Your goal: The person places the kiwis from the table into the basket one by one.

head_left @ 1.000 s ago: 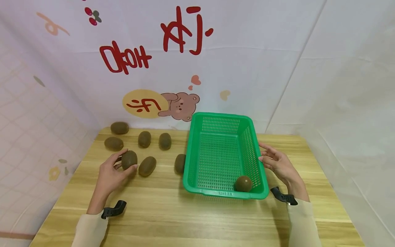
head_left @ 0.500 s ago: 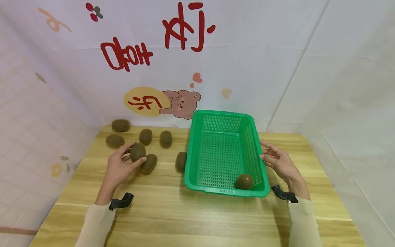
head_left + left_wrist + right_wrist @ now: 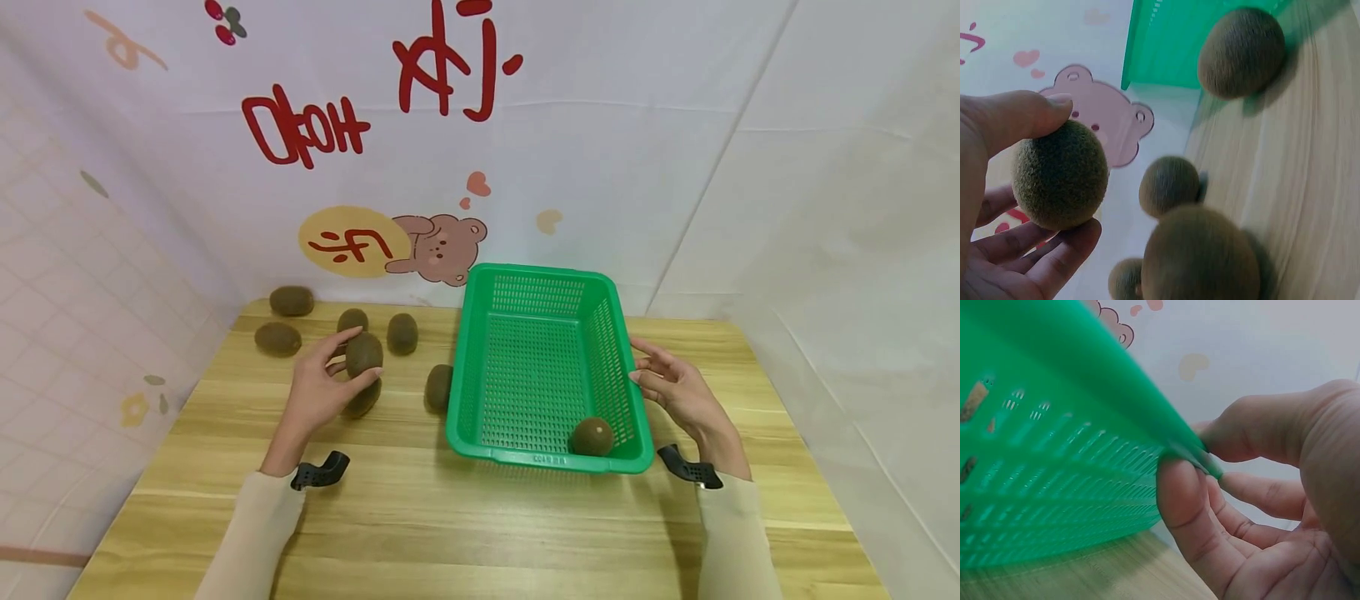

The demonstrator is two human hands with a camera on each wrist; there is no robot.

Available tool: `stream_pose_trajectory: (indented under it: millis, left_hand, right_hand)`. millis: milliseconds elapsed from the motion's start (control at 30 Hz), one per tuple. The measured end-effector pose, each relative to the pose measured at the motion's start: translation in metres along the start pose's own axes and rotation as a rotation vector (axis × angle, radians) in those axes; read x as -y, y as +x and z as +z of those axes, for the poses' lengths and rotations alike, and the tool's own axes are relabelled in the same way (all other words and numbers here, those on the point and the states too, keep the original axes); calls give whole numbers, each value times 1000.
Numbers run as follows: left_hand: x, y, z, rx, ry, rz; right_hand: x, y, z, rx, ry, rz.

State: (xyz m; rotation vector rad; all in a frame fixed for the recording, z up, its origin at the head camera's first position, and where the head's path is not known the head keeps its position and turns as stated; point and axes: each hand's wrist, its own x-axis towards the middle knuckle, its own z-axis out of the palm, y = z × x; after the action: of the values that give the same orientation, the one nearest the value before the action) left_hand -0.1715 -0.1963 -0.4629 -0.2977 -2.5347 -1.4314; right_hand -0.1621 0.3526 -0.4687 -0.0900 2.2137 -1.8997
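Now your left hand (image 3: 318, 385) pinches kiwi (image 3: 364, 355), right hand (image 3: 686, 406) pinches basket (image 3: 547, 460); likely loading step, next calls for clearing edge, gentle release inside.

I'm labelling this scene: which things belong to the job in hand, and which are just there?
Seemingly the job's:
green basket, rim pinched by right hand
held kiwi, in left hand
basketed kiwi
six loose kiwis

Just there:
printed backdrop
black wristbands
wooden table

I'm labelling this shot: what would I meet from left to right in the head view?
Leftmost kiwi, left hand, held kiwi, kiwi right of it, partly hidden kiwi, green basket, kiwi inside it, right hand. Other kiwis overlap, so left out.
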Motion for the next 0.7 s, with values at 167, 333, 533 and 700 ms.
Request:
stream_pose_trajectory:
  millis: [167, 333, 533, 700]
  left_hand:
    - [-8, 6, 10, 19, -48, 7]
    - [-16, 14, 19, 28, -87, 8]
    - [-29, 22, 27, 31, -107, 28]
    - [-40, 29, 35, 54, -134, 52]
  right_hand:
    - [2, 0, -1, -1, -17, 6]
    - [3, 1, 0, -2, -20, 8]
    - [3, -1, 0, 8, -3, 12]
    - [3, -2, 0, 1, -31, 14]
